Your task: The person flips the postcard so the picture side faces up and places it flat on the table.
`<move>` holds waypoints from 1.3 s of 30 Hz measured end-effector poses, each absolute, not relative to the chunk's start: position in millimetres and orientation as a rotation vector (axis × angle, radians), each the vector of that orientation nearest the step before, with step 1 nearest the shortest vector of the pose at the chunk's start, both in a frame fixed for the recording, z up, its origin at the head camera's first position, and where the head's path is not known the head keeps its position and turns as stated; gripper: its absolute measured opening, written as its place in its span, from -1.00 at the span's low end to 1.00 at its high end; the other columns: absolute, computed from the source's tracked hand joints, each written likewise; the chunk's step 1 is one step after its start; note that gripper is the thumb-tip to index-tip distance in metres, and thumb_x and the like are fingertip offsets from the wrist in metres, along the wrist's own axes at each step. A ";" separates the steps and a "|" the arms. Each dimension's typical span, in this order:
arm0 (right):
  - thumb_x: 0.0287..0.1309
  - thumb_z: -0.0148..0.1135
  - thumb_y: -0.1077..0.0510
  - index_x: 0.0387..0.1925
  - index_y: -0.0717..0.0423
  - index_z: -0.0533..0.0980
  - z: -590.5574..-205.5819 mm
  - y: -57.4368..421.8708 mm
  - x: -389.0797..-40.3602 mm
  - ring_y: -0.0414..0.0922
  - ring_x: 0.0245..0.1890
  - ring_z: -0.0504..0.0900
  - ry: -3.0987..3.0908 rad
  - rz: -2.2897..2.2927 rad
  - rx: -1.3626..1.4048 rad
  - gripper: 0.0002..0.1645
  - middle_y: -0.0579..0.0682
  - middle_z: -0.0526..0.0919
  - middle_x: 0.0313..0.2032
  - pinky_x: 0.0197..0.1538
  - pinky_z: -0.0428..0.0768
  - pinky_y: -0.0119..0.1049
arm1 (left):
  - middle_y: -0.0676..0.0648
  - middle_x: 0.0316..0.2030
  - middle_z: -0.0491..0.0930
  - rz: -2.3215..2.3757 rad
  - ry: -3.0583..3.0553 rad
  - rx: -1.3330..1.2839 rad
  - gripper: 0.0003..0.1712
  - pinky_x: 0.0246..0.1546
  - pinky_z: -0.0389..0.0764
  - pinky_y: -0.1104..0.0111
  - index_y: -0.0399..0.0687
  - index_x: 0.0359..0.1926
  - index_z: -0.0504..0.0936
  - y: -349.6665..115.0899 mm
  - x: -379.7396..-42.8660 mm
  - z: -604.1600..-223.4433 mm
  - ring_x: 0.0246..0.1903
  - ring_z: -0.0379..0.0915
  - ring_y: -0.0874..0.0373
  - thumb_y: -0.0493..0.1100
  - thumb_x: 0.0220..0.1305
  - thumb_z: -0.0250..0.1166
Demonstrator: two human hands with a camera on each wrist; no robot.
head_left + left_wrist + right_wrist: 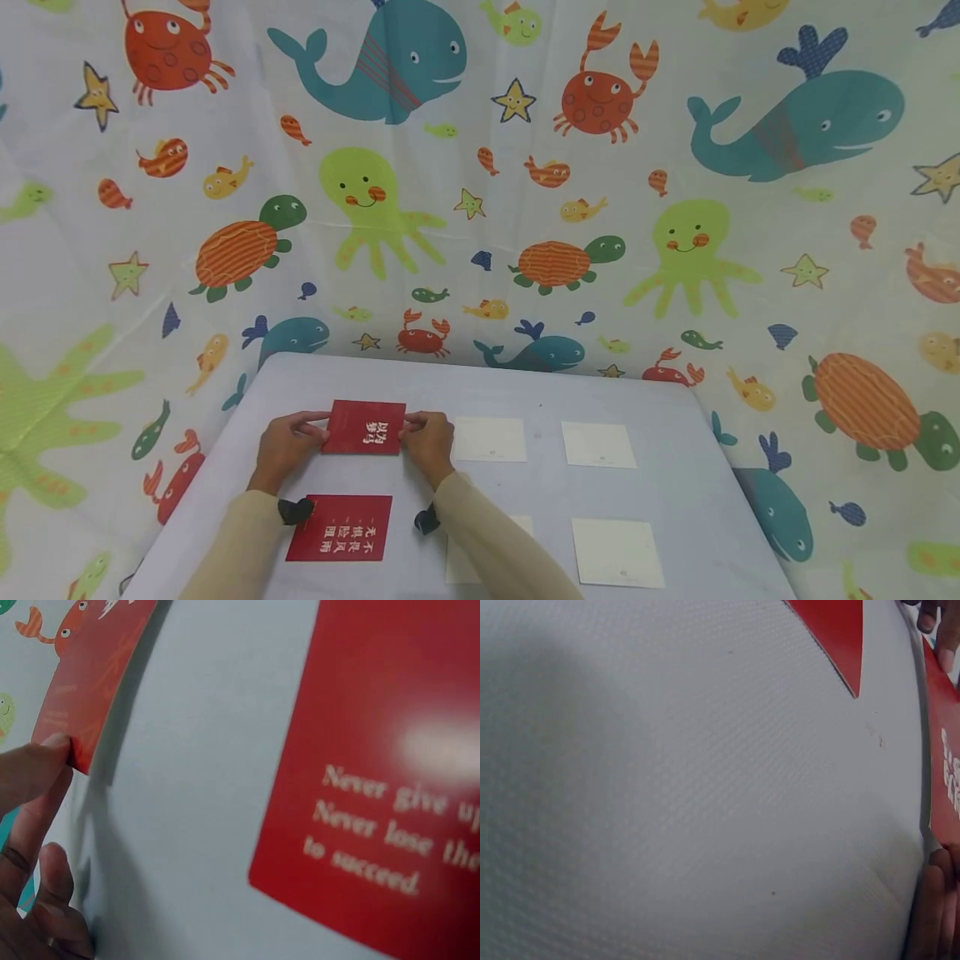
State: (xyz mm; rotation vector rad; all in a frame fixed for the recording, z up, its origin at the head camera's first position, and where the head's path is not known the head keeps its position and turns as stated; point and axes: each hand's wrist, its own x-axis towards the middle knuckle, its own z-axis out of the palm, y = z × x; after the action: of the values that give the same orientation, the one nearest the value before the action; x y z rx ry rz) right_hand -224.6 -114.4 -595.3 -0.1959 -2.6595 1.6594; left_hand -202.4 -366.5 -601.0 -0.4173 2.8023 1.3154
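Both hands hold a red card [348, 427] with white Chinese characters, near the far left of the white table. My left hand [283, 450] pinches its left edge between thumb and finger, also seen in the left wrist view, where the card [94, 690] is slightly raised and casts a shadow. At the right edge, the fingers of my right hand [431, 442] grip the card. Nearer to me lies a second red card [337, 533], with several columns of characters; the left wrist view shows English lines on it too.
To the right, white cards lie in two rows: a far one [491, 440], another beside it [598, 445], a near right one [618, 554] and a near one [457, 560] partly hidden by my right sleeve. A sea-animal curtain [465, 275] hangs behind the table [551, 500].
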 end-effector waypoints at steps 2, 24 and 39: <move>0.16 0.54 0.32 -0.09 0.07 0.80 -597.9 -115.3 -225.4 -0.26 -0.24 0.72 -2.673 1.624 -0.207 -0.73 -0.14 0.79 -0.35 -0.03 0.76 -0.27 | -0.25 -0.14 0.80 1.305 2.813 -0.421 -0.49 0.13 0.62 -0.18 -0.16 0.30 0.67 -365.0 -202.6 -602.5 -0.07 0.67 -0.18 -0.16 0.37 0.43; 0.24 0.51 0.23 0.06 0.05 0.77 -589.9 -105.7 -220.0 -0.27 -0.25 0.66 -2.750 1.644 -0.112 -0.66 -0.17 0.76 -0.30 -0.11 0.72 -0.34 | -0.24 -0.09 0.78 1.247 2.832 -0.499 -0.49 0.07 0.69 -0.19 -0.12 0.29 0.66 -354.4 -196.2 -595.0 -0.03 0.70 -0.19 -0.05 0.39 0.42; 0.30 0.51 0.03 0.22 -0.25 0.71 -584.4 -87.5 -220.3 -0.27 -0.14 0.68 -2.744 1.746 -0.063 -0.54 -0.27 0.80 -0.03 -0.07 0.75 -0.35 | -0.28 0.08 0.73 1.319 2.917 -0.305 -0.47 0.06 0.71 -0.05 -0.06 0.34 0.61 -326.8 -203.3 -589.4 0.00 0.63 -0.15 0.01 0.45 0.38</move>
State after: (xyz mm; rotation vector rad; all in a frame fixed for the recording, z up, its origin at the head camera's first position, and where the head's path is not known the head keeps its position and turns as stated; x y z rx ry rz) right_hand -220.3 -87.5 -584.4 -0.0631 -2.7444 1.7456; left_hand -203.3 -326.8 -589.4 -0.3045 2.9169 1.3191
